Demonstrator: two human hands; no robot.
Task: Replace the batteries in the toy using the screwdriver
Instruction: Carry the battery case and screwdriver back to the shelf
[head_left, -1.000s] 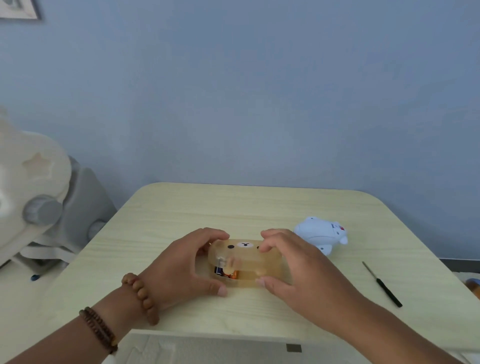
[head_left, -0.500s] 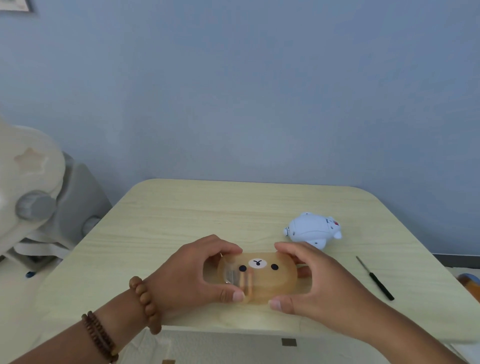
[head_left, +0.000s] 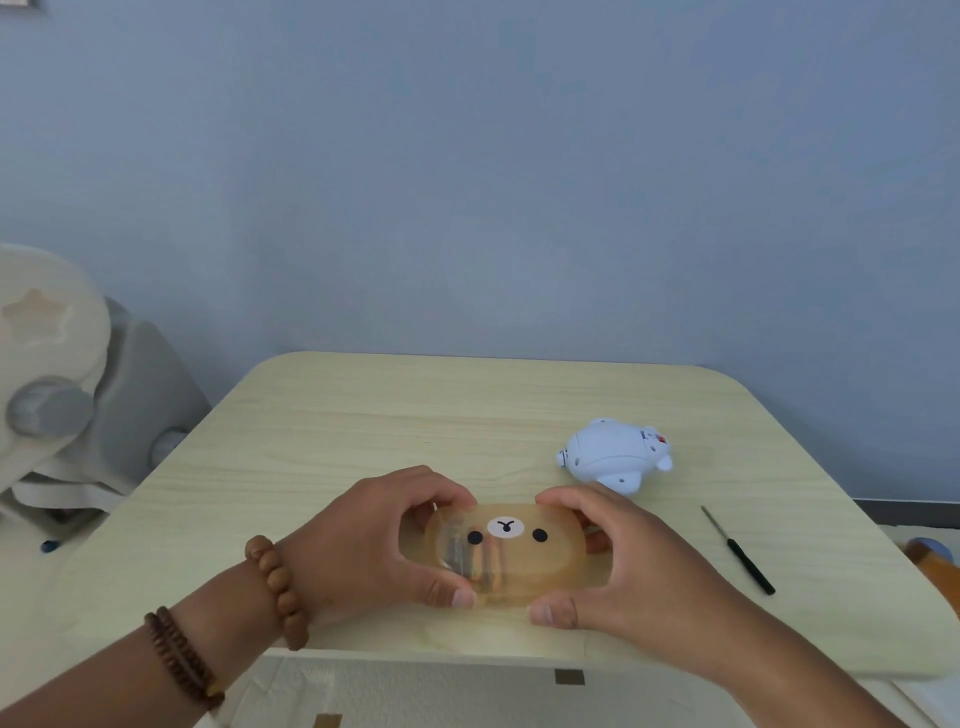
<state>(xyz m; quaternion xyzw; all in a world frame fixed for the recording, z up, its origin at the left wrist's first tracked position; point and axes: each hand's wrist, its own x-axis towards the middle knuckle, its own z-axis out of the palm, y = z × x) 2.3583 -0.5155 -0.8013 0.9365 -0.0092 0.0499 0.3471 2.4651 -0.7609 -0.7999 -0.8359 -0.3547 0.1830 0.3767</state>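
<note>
Between the two hands, near the front edge of the desk (head_left: 363, 415), a translucent amber case (head_left: 524, 558) with a bear face is being held; the left hand (head_left: 358, 540) is pinching its left end, thumb on the near rim and fingers curled over the far rim; the right hand (head_left: 639, 566) is gripping the right end likewise. What are likely the batteries (head_left: 470, 564) are showing, blurred, through the case's left half. Just beyond the right hand's fingers the pale blue toy (head_left: 613, 454) is lying on the desk, apart from the hand; to that hand's right the thin screwdriver (head_left: 737, 551) is lying untouched. The case is looking light, stiff and smooth, so probably slippery; gripping at the rims seems best for opening it. The toy is looking like hard rounded plastic, light and liable to roll; cupping its body while the screw is being turned would steady it.
</note>
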